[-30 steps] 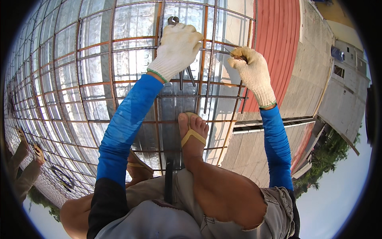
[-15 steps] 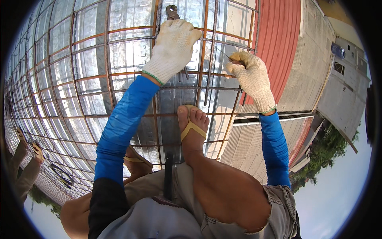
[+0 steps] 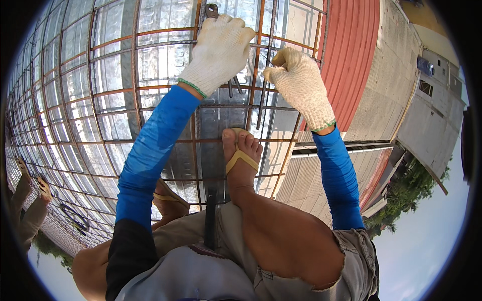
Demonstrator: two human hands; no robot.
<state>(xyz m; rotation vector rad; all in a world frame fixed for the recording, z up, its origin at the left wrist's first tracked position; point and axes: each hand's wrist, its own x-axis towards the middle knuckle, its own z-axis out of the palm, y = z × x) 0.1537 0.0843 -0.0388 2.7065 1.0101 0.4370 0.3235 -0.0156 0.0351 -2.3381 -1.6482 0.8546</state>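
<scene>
My left hand (image 3: 221, 52), in a white knit glove, is closed around a pair of pincers (image 3: 211, 10). Their dark jaw end shows beyond the knuckles and the two handle ends stick out below the palm. Under that hand runs a grid of rusty steel rebar (image 3: 134, 70). To the right, my gloved right hand (image 3: 298, 83) is pinched near a rebar crossing, thumb and forefinger together on a thin tie wire, most of which is hidden now. A short dark bar (image 3: 262, 100) lies along the mesh between the hands.
Shiny corrugated metal decking (image 3: 110, 75) lies beneath the mesh. My sandalled foot (image 3: 241, 155) stands on it. Beyond the deck's right edge are a red roof (image 3: 351, 60) and grey roofing (image 3: 386, 85) lower down. Another person's feet (image 3: 44, 188) are at far left, near a dark coil (image 3: 75, 219).
My right hand has moved left and slightly up, closer to the rebar crossing and my left hand. My left hand has shifted slightly up with the pincers.
</scene>
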